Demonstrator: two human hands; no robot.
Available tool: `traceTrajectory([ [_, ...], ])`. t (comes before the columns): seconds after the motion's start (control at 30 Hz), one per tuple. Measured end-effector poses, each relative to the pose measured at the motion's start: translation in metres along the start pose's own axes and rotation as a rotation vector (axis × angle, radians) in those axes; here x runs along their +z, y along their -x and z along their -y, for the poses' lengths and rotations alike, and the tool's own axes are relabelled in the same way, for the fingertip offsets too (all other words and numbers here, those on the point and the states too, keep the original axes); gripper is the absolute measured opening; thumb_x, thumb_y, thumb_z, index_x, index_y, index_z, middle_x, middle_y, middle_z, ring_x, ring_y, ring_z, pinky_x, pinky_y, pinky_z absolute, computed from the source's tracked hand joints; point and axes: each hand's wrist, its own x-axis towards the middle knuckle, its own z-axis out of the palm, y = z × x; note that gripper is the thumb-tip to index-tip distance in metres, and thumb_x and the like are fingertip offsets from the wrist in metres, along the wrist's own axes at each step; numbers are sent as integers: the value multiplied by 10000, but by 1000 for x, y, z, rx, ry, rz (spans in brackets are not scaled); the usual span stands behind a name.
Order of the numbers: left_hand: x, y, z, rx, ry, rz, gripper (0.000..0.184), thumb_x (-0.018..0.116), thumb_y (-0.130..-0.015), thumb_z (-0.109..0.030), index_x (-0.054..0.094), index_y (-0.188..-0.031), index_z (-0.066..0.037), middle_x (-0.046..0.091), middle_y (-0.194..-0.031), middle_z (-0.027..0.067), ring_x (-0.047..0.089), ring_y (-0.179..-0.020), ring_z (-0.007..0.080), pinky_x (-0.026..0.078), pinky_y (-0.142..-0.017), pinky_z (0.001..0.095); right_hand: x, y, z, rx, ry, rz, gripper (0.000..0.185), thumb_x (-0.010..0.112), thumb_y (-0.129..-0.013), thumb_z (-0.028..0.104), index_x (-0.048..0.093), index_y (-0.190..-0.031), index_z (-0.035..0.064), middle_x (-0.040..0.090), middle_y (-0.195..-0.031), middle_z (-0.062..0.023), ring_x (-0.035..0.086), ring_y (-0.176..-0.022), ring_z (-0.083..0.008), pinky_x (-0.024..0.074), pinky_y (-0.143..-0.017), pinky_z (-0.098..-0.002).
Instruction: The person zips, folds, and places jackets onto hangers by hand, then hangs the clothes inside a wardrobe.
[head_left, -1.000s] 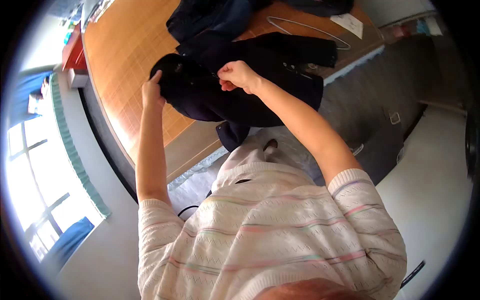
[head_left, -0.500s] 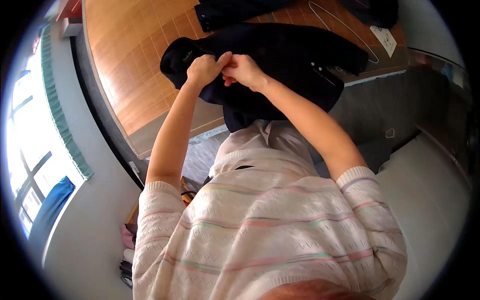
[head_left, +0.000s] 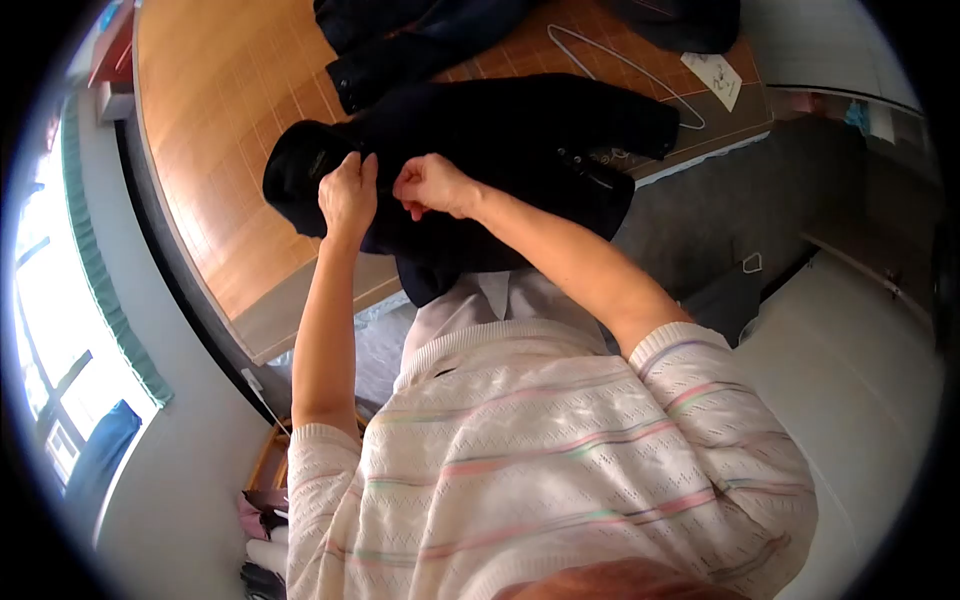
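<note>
A dark jacket (head_left: 480, 120) lies spread along the near edge of the wooden bed surface, its collar to the left and a sleeve to the right. My left hand (head_left: 348, 193) is closed on the jacket's front near the collar, thumb and fingers pointing up. Just right of it, my right hand (head_left: 432, 187) is closed in a pinch over the jacket's front edge; what lies between its fingertips is too small to make out. A small gap separates the two hands.
Beyond the jacket lie another dark garment (head_left: 420, 40), a wire hanger (head_left: 630, 68), a dark bundle (head_left: 690, 22) and a white paper with writing (head_left: 713, 78). The bed's wooden edge (head_left: 290, 320) runs close to my body. A window (head_left: 85, 400) is at the left.
The two hands, together half a second ago, are now slightly apart. My left hand has moved from the collar's outer edge to the jacket's front since the first frame. The view has shifted.
</note>
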Motion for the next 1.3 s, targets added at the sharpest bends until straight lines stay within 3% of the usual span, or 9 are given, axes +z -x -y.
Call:
traceTrajectory([
  [0.3, -16, 1, -46, 65, 129, -74, 318, 575, -835, -197, 430, -632, 0, 443, -565, 202, 437, -510, 370, 359, -467, 373, -58, 42, -22, 10, 182, -37, 64, 576, -782, 21, 555, -770, -38, 563, -612, -83, 550, -470, -145, 434, -443, -249],
  [0.43, -17, -4, -55, 95, 204, -81, 316, 587, -841, -178, 423, -638, 0, 363, -538, 161, 271, -484, 236, 325, -441, 310, -86, 56, -38, 76, 224, -78, 66, 582, -773, 26, 562, -774, -37, 571, -620, -81, 558, -477, -146, 439, -450, -255],
  [0.63, -18, -11, -60, 30, 163, 62, 323, 581, -848, -199, 432, -645, 3, 392, -551, 175, 299, -477, 234, 341, -454, 311, -125, 51, -81, 159, 379, -116, 100, 585, -789, 79, 575, -784, -21, 581, -619, -80, 566, -487, -146, 460, -459, -262],
  [0.73, -6, -1, -50, 59, 18, 168, 276, 610, -812, -284, 591, -889, -20, 500, -559, 146, 477, -480, 261, 406, -490, 323, -186, 50, -56, 41, 313, -191, 112, 587, -795, 113, 580, -840, 11, 608, -673, -79, 593, -582, -139, 476, -526, -259],
  [0.8, 5, 12, -41, 58, -125, 295, 452, 638, -781, -303, 562, -1141, -41, 515, -554, 118, 536, -492, 217, 425, -498, 312, -246, 37, -37, -163, 476, -423, 125, 582, -789, 130, 588, -851, 21, 631, -737, -75, 605, -672, -144, 481, -612, -270],
  [0.93, 26, 40, -30, -90, -292, 364, 379, 595, -802, -264, 565, -1125, -69, 607, -666, 141, 602, -601, 280, 469, -562, 354, -359, 5, -19, -103, 1061, -782, 169, 525, -822, 232, 632, -916, 140, 649, -897, -68, 603, -860, -272, 471, -733, -394],
  [1.03, 43, 59, 16, -139, -285, 270, 271, 563, -816, -213, 595, -1059, -97, 641, -835, 124, 616, -755, 302, 485, -663, 357, -396, 7, -16, 233, 1186, -765, 237, 459, -855, 243, 599, -1024, 150, 579, -1106, -86, 535, -1031, -271, 431, -842, -389],
  [1.2, 46, 75, 58, -168, -245, -88, 186, 540, -825, -124, 613, -995, -109, 605, -938, 92, 599, -787, 277, 475, -687, 342, -429, 21, -49, 370, 1297, -329, 260, 479, -846, 136, 541, -1098, 120, 583, -1079, -127, 534, -1019, -311, 430, -845, -408],
  [1.3, 40, 72, 57, -226, -354, -230, 260, 573, -805, -147, 582, -1064, -130, 573, -1024, 89, 571, -866, 268, 451, -775, 346, -410, 33, -41, 411, 1346, -352, 254, 490, -828, 83, 529, -1079, 87, 588, -1043, -156, 539, -1003, -329, 433, -834, -409],
])
